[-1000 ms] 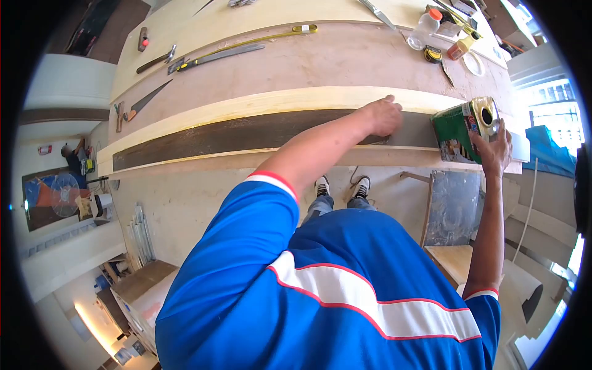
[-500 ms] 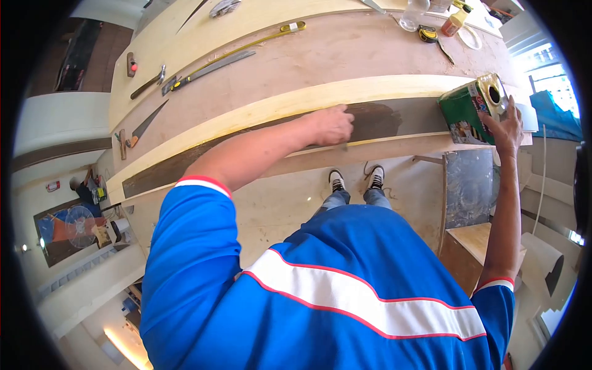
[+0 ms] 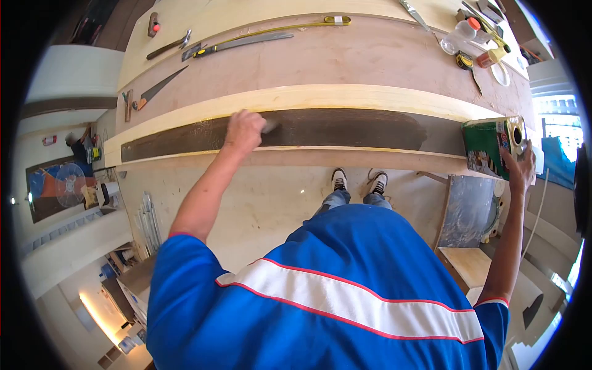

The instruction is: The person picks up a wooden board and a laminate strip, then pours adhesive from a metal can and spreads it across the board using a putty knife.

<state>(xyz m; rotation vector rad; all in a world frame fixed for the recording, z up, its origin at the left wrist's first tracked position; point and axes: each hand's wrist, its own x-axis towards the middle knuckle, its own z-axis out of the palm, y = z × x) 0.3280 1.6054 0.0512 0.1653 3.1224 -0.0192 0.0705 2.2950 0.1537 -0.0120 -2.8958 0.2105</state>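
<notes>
Right now the left hand (image 3: 244, 132) is curled tight over the dark strip (image 3: 345, 127), a pale tool (image 3: 269, 126) poking out from its fist; blur hides what kind it is. The right hand (image 3: 520, 165) grasps the top edge of a green can (image 3: 484, 147) at the strip's right end, its round opening showing. Between the hands, the strip is deep brown as far as an uneven edge near the can, then greyer. Pale wood (image 3: 345, 94) borders it along the bench (image 3: 370, 58). Past that, on the left, lie a handsaw (image 3: 165, 85), a hammer (image 3: 169, 46) and a small plane (image 3: 153, 26); on the right, a tape measure (image 3: 464, 60) sits near a clear bottle (image 3: 457, 38) with an orange cap. Below the bench's near edge stand the person's shoes (image 3: 339, 179).
</notes>
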